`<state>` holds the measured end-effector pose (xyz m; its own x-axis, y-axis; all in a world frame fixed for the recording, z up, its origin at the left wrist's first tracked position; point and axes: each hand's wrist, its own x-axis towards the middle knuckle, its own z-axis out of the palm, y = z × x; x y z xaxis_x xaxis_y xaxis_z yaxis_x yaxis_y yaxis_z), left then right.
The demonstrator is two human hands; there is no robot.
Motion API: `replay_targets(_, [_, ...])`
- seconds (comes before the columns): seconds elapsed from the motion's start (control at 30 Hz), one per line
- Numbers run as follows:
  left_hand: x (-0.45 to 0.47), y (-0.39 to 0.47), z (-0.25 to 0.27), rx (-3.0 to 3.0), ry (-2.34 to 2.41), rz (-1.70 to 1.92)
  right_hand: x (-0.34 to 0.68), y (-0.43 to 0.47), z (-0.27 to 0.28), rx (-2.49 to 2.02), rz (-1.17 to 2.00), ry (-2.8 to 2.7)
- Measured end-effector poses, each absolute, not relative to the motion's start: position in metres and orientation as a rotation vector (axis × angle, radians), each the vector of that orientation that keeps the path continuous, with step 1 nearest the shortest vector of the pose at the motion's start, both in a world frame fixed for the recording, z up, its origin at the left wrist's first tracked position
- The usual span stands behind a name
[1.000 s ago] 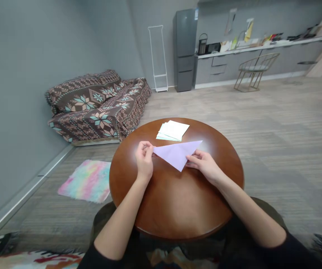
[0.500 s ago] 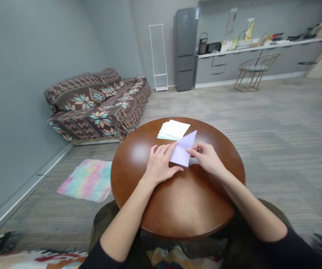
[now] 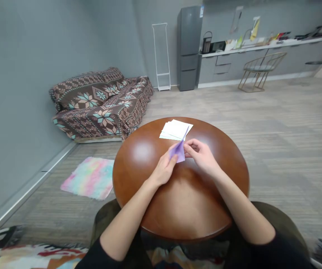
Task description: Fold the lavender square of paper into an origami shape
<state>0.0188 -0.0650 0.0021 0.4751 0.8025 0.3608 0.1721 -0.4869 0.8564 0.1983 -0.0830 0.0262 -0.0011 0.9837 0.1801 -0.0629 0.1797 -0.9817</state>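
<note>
A folded sheet of purple paper (image 3: 180, 152) is held up over the round wooden table (image 3: 183, 209), one pointed corner rising toward the far side. My left hand (image 3: 165, 166) grips its left and lower part, thumb on the near face and fingers behind. At the paper's right edge, my right hand (image 3: 198, 152) pinches with thumb and forefinger, the other fingers curled. Just beyond lies a stack of pale paper sheets (image 3: 174, 129), partly overlapped in view by the purple tip.
A sofa with a patterned cover (image 3: 101, 104) stands at the back left, and a fluffy pastel rug (image 3: 90, 177) lies left of the table. Across the floor are a fridge (image 3: 189, 48), a white rack (image 3: 163, 74), a kitchen counter (image 3: 242, 49) and a wire chair (image 3: 258, 69).
The purple paper has come up off the tabletop and turned more edge-on. My left hand went from lying flat on it to gripping it; my right hand stays at its right edge.
</note>
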Motion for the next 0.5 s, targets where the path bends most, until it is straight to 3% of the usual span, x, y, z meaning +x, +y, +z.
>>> replay_targets(0.37, [0.021,-0.053,-0.015,1.537,1.093,1.259,0.199,-0.097,0.029,-1.298,0.823,-1.518])
replay_targets(0.5, [0.016,-0.045,-0.01,1.336,1.121,1.309,0.22,-0.091,0.025,-1.285,0.916,-1.429])
